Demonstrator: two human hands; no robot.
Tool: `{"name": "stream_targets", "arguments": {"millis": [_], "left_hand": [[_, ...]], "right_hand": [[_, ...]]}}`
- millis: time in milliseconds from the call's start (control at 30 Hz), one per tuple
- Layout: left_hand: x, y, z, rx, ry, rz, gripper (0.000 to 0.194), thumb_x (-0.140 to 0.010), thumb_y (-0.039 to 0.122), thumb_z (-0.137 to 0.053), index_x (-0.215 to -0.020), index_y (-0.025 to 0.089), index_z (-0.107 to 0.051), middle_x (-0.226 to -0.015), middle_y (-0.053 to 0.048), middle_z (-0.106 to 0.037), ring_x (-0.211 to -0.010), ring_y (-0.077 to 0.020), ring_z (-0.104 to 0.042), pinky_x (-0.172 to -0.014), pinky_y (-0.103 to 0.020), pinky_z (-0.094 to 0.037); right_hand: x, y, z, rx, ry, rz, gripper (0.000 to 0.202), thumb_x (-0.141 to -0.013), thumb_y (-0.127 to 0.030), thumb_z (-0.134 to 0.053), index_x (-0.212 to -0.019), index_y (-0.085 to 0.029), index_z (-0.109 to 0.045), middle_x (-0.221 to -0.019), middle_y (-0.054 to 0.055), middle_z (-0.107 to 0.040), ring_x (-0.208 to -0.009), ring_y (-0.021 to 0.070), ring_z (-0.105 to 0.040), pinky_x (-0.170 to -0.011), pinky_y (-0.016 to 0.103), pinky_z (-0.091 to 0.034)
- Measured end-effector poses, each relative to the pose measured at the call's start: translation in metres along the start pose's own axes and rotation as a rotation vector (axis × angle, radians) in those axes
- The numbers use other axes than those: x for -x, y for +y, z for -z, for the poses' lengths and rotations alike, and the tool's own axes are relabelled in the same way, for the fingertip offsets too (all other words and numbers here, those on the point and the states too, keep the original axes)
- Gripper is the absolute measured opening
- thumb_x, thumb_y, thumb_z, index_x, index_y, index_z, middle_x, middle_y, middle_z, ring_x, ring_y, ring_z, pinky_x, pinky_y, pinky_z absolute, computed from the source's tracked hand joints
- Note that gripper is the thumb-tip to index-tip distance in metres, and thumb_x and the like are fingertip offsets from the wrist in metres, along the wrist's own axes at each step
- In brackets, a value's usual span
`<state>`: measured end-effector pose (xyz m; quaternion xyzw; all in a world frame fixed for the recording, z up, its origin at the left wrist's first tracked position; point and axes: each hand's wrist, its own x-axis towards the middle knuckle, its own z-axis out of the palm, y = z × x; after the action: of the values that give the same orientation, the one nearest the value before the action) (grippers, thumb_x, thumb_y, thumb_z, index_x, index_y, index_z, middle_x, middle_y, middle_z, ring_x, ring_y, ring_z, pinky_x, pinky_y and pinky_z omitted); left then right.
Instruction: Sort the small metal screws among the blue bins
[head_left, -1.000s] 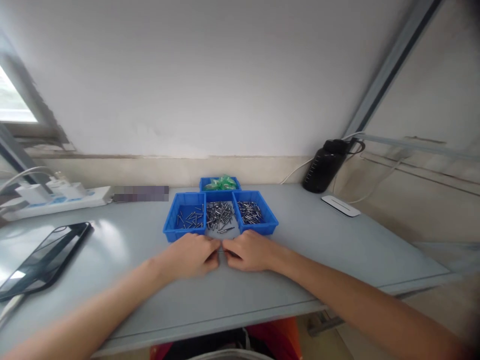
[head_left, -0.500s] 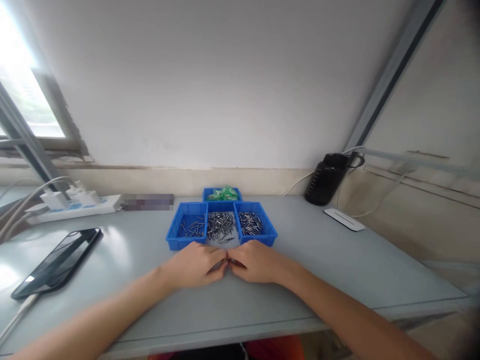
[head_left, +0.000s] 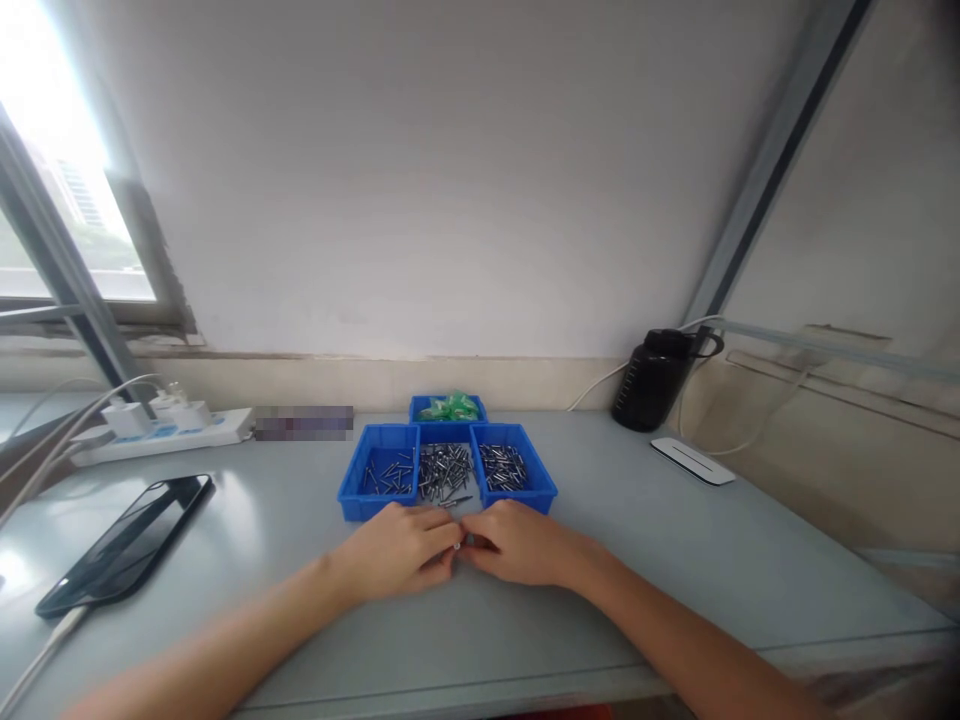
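Observation:
My left hand (head_left: 401, 548) and my right hand (head_left: 517, 545) meet fingertip to fingertip above the front of the table. Both are closed in a pinch. A tiny shiny piece (head_left: 457, 546) shows at the left fingertips; most of it is hidden, so its kind cannot be made out. Just beyond my hands, a left blue bin (head_left: 360, 507) holds some slim metal pin-like parts. A right blue bin (head_left: 538, 480) holds many short metal parts. Between them lies a pile of metal pin-like parts (head_left: 445, 470), with a few nearest my fingers.
Green plastic packets (head_left: 454, 406) fill a rear blue bin (head_left: 415, 408). On the left are a phone (head_left: 127, 545) with a cable and a white power strip (head_left: 165, 436). A black bottle (head_left: 651, 382) and a flat white device (head_left: 691, 461) stand at the right.
The view has tipped upward a little, so everything appears lower. My hands remain together in a pinch, with the fingers slightly shifted and a shiny tip now showing between them.

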<state>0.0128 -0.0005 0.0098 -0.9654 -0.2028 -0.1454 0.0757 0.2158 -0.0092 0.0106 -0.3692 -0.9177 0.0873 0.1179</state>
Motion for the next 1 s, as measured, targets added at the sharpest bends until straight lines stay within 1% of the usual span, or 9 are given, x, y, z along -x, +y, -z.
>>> {"name": "stream_targets", "arguments": {"millis": [100,200,300,400,567,667,767,867,1000], "left_hand": [[0.0011,0.0000,-0.0004,0.004,-0.034,0.019,0.006,-0.079,0.015,-0.046,-0.078,0.019,-0.051,-0.069,0.003,-0.056,-0.059,-0.0107,-0.054,-0.050,-0.022,-0.036],[0.0012,-0.0012,-0.0026,-0.004,-0.035,0.041,0.008,-0.081,0.018,-0.045,-0.080,0.018,-0.053,-0.069,0.002,-0.058,-0.059,-0.0110,-0.056,-0.051,-0.022,-0.037],[0.0009,-0.0029,-0.0048,-0.021,-0.027,0.042,0.015,-0.087,0.021,-0.041,-0.082,0.018,-0.055,-0.072,0.000,-0.059,-0.063,-0.0117,-0.057,-0.054,-0.022,-0.039],[0.0012,-0.0038,-0.0059,-0.024,-0.016,0.038,0.020,-0.089,0.024,-0.039,-0.083,0.017,-0.057,-0.073,-0.001,-0.060,-0.065,-0.0123,-0.058,-0.057,-0.023,-0.041],[0.0023,-0.0037,-0.0055,-0.005,-0.053,0.076,0.020,-0.088,0.025,-0.041,-0.078,0.017,-0.056,-0.070,0.000,-0.060,-0.061,-0.0122,-0.058,-0.056,-0.023,-0.040],[0.0021,-0.0038,-0.0036,-0.003,-0.064,0.086,0.020,-0.088,0.026,-0.040,-0.079,0.017,-0.055,-0.069,0.000,-0.060,-0.061,-0.0124,-0.058,-0.055,-0.023,-0.039],[0.0011,-0.0033,-0.0016,0.005,-0.040,0.065,0.021,-0.090,0.026,-0.038,-0.083,0.017,-0.055,-0.073,-0.001,-0.060,-0.065,-0.0128,-0.058,-0.058,-0.023,-0.040],[0.0003,-0.0022,-0.0010,0.013,-0.034,0.006,0.024,-0.092,0.027,-0.035,-0.087,0.017,-0.056,-0.077,-0.002,-0.060,-0.068,-0.0130,-0.058,-0.060,-0.024,-0.041],[0.0006,-0.0025,-0.0025,0.028,-0.023,-0.013,0.026,-0.093,0.028,-0.033,-0.087,0.016,-0.056,-0.077,-0.002,-0.061,-0.068,-0.0127,-0.059,-0.060,-0.023,-0.041]], "right_hand": [[0.0018,0.0003,0.0039,-0.061,-0.019,-0.017,0.015,-0.082,-0.031,-0.050,-0.077,-0.019,-0.056,-0.066,-0.001,-0.060,-0.061,0.0122,-0.054,-0.053,0.021,-0.032],[0.0025,-0.0002,0.0068,-0.098,-0.028,-0.025,0.020,-0.084,-0.036,-0.048,-0.077,-0.019,-0.057,-0.066,-0.001,-0.060,-0.061,0.0122,-0.054,-0.053,0.021,-0.031],[0.0020,-0.0007,0.0069,-0.082,-0.022,-0.028,0.022,-0.088,-0.032,-0.042,-0.077,-0.019,-0.057,-0.065,-0.001,-0.059,-0.060,0.0119,-0.053,-0.053,0.021,-0.031],[0.0015,-0.0007,0.0054,-0.070,-0.020,-0.044,0.020,-0.087,-0.029,-0.042,-0.077,-0.018,-0.056,-0.067,-0.001,-0.059,-0.060,0.0116,-0.052,-0.053,0.021,-0.031],[0.0023,-0.0010,0.0063,-0.097,-0.011,-0.084,0.014,-0.084,-0.026,-0.045,-0.081,-0.019,-0.057,-0.070,0.000,-0.061,-0.063,0.0120,-0.054,-0.054,0.020,-0.031],[0.0029,-0.0010,0.0076,-0.120,-0.017,-0.081,0.012,-0.083,-0.025,-0.046,-0.082,-0.019,-0.057,-0.070,-0.001,-0.061,-0.063,0.0120,-0.054,-0.054,0.020,-0.032],[0.0028,-0.0012,0.0073,-0.118,-0.025,-0.058,0.013,-0.083,-0.026,-0.046,-0.081,-0.019,-0.057,-0.067,-0.001,-0.060,-0.060,0.0113,-0.052,-0.052,0.020,-0.031],[0.0021,-0.0023,0.0058,-0.084,-0.036,-0.039,0.015,-0.083,-0.026,-0.045,-0.078,-0.018,-0.057,-0.065,0.000,-0.060,-0.058,0.0114,-0.051,-0.052,0.020,-0.030],[0.0015,-0.0034,0.0045,-0.070,-0.046,-0.030,0.015,-0.083,-0.026,-0.045,-0.079,-0.018,-0.058,-0.067,0.001,-0.061,-0.060,0.0120,-0.053,-0.053,0.021,-0.031]]}}
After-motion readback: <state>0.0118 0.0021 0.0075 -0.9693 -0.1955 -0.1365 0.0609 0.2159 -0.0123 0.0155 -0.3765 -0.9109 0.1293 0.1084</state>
